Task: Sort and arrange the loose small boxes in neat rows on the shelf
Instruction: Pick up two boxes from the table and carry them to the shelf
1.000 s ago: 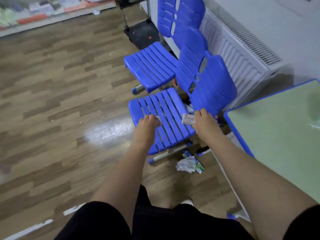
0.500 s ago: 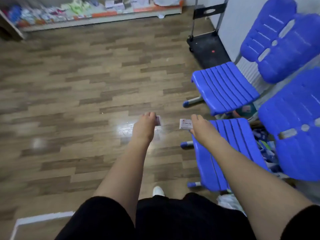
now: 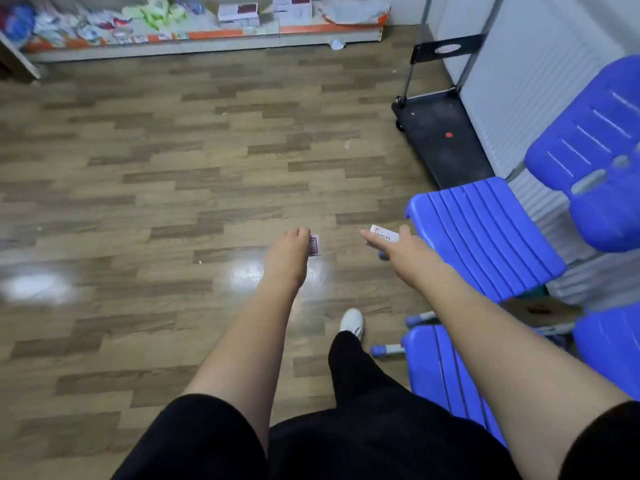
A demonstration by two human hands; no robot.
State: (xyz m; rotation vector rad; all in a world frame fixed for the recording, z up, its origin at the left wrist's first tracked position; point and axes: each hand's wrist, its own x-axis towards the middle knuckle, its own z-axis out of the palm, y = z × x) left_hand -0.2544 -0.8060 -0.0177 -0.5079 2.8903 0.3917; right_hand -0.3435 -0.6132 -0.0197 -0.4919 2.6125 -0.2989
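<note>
White small cardboard box with a red square print (image 3: 314,245) is pinched in the left hand (image 3: 289,252), fingers curled round it, held out over the brown wood-plank floor (image 3: 145,188). Right hand (image 3: 394,244) grips a second small white box printed "STAPLES" in red (image 3: 383,233), thumb straight along one side, fingers curled under. Both boxes are in the air, well apart from the low grey shelf with orange edge strip (image 3: 207,38) at the floor's far edge. Blue slatted plastic chairs (image 3: 485,233) just beside the right hand. Black folding trolley (image 3: 440,136) near the far right corner.
</note>
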